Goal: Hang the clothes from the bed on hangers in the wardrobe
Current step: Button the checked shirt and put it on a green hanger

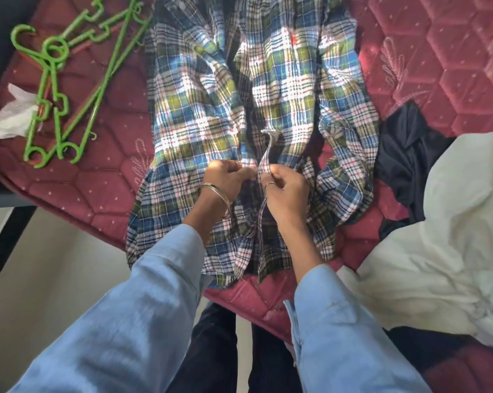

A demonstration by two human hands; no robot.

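Taking the plaid shirt (pixel 254 109) as the landmark: to its left, on the maroon bed (pixel 98 191), lie the green hangers (pixel 61 86) in a loose heap, with a scrap of white plastic (pixel 10 114) tucked against them. The shirt itself is spread front-up along the bed, its hem toward the person.

At the shirt's centre front, the left hand (pixel 228 177) pinches one edge of the placket, fingers curled on the cloth; the right hand (pixel 286 188) grips the facing edge, which stands up in a ridge. The step looks like fastening or undoing a button — which of the two I cannot tell. Done well, each hand holds close to the button, keeps the two edges level so the plaid lines match, and works one button at a time without dragging the shirt off the bed.

To the shirt's right lie a dark garment (pixel 410 154) and, beyond it, a white garment (pixel 444 236) — both not yet hung.

No container or wardrobe shows here.
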